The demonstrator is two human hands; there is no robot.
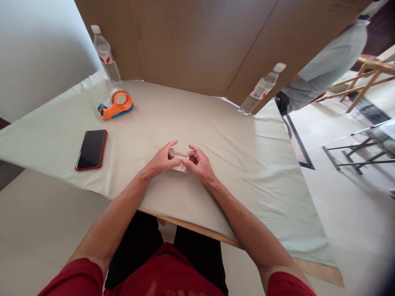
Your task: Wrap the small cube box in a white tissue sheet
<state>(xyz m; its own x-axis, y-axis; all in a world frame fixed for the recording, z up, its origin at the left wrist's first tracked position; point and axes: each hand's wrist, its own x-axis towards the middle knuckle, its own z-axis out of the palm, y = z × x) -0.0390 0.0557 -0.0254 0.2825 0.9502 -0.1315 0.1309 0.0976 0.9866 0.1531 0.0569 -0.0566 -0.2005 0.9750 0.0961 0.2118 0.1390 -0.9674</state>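
Observed: left hand [160, 162] and right hand [200, 165] meet at mid-tabletop, the fingertips of both pinched on a small pale pinkish paper piece [180, 161] just over the pale cloth-covered tabletop [216, 135]. The two-sided grip likely keeps it flat and steady. What the piece is: too small to tell. A red-cased black-screened phone [91, 149] and an orange plastic tape dispenser [117, 105] lie well left, away from the forearms. A clear plastic water bottle [105, 54] and a second clear bottle [261, 89] stand against the brown cardboard screen [200, 41], seemingly bracing it.
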